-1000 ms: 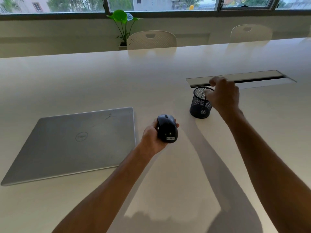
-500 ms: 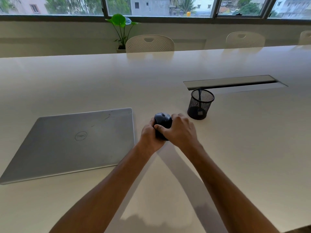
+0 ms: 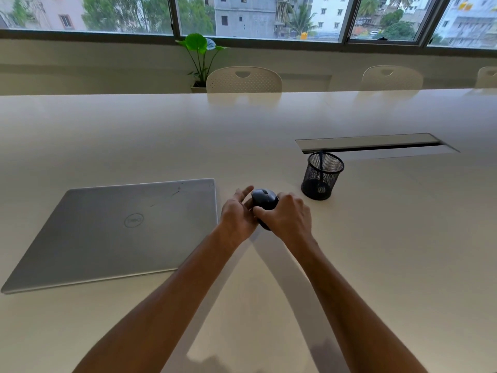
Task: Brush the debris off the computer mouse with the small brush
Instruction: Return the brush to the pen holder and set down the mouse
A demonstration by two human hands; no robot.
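The black computer mouse (image 3: 265,199) is at the middle of the white table (image 3: 376,238), between my two hands. My right hand (image 3: 289,216) wraps it from the right, thumb across its near end. Against its left side is my left hand (image 3: 236,214), fingers stretched out and apart, not closed around it. A thin dark handle, apparently the small brush (image 3: 321,160), stands in the black mesh cup (image 3: 322,176) just right of and behind the mouse. Neither hand touches the cup.
A shut silver laptop (image 3: 121,227) lies flat to the left of my hands. A long cable slot (image 3: 371,142) is set into the table behind the cup. White chairs (image 3: 243,79) and a potted plant (image 3: 200,55) stand beyond the far edge.
My right hand left the mesh cup and came back to grip the mouse. My left hand, which held the mouse up, has since spread its fingers beside it.
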